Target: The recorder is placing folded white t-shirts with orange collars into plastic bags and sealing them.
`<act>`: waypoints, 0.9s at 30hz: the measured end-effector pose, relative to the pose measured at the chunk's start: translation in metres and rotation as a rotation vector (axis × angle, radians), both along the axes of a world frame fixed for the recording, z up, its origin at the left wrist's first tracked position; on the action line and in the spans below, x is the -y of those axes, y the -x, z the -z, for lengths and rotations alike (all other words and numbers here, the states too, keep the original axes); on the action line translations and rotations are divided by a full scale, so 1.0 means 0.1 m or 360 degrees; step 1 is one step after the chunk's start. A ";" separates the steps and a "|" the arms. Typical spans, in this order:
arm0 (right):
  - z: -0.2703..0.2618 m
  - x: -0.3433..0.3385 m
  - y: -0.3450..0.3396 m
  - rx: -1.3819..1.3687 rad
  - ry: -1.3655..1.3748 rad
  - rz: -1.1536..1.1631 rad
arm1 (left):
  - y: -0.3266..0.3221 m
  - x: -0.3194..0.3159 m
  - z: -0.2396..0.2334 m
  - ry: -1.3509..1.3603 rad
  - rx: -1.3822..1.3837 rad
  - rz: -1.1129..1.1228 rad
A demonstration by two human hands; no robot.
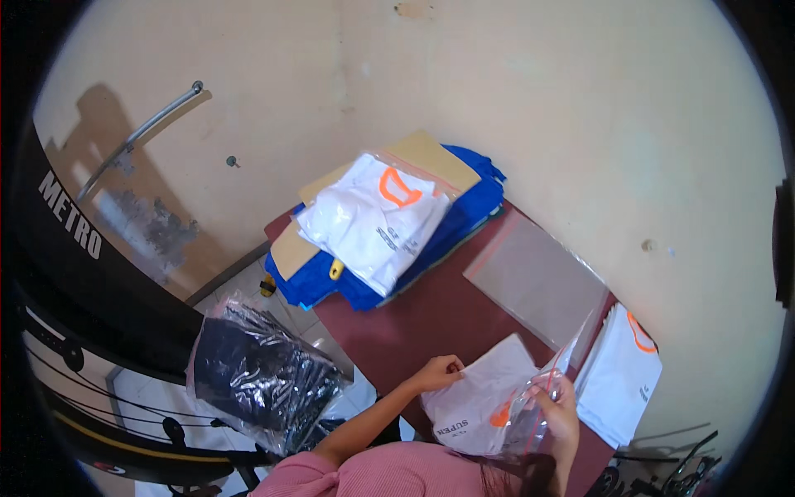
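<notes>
A folded white garment (470, 397) with orange and dark print lies before me at the table's near edge. My left hand (445, 373) pinches its upper left corner. In my right hand (554, 401) is the edge of a clear plastic bag (528, 428) with a red strip. Part of the garment shows through the plastic; how far it sits inside I cannot tell. A flat clear plastic bag (537, 273) lies beyond my right hand. To the right rests a stack of folded white garments (621, 379).
The dark red table (404, 335) stands against the wall. At its far end, a bagged white garment (372, 217) tops tan cardboard (428, 152) and blue cloth (484, 180), beside a yellow-handled tool (336, 269). Bagged dark garments (261, 366) and a black frame (124, 267) are left.
</notes>
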State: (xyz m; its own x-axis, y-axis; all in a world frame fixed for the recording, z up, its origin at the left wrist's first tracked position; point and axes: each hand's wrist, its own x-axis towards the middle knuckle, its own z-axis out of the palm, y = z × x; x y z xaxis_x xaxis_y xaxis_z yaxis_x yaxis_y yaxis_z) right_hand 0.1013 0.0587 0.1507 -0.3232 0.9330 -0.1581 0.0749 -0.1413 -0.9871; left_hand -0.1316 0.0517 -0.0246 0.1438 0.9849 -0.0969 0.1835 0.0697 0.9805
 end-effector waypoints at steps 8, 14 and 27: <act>-0.74 -1.32 1.16 -0.0146 -0.0507 0.0013 | 1.98 0.21 -1.62 -0.0697 0.0249 -0.1570; -0.68 -3.05 2.39 0.0347 -0.1152 0.0190 | 2.51 -0.02 -1.74 -0.0576 0.0415 -0.1621; 1.12 -1.45 1.33 0.0769 -0.0769 -0.0338 | 2.09 0.01 -0.71 0.0437 -0.0177 0.0129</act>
State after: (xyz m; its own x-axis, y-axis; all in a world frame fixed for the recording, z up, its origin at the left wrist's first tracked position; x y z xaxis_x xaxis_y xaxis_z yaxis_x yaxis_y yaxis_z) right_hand -0.0318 0.2036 0.0388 -0.5039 0.8595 0.0854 0.4969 0.3694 -0.7853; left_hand -0.3407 0.0504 0.0465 0.1947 0.9053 -0.3775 0.3044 0.3101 0.9006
